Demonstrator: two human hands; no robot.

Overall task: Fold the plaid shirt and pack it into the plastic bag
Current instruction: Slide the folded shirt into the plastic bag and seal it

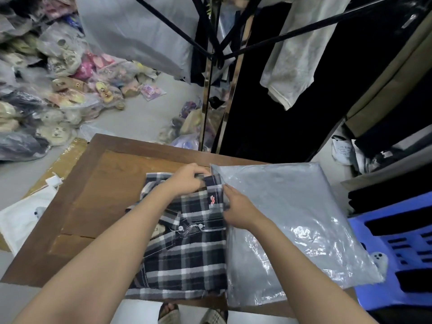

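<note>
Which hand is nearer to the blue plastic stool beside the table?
Right. The right hand is at the right edge of the plaid shirt, against the plastic bag lying toward the blue stool. The left hand grips the shirt's far edge, further left.

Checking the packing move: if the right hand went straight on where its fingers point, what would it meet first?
Probably the far folded edge of the plaid shirt, beside the plastic bag; then the left hand. Depth is unclear.

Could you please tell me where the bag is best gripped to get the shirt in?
The grip is probably the top layer of the bag's left edge, by the right hand: it lies against the shirt and seems to be the mouth. Come from the shirt side; the rest lies flat.
</note>
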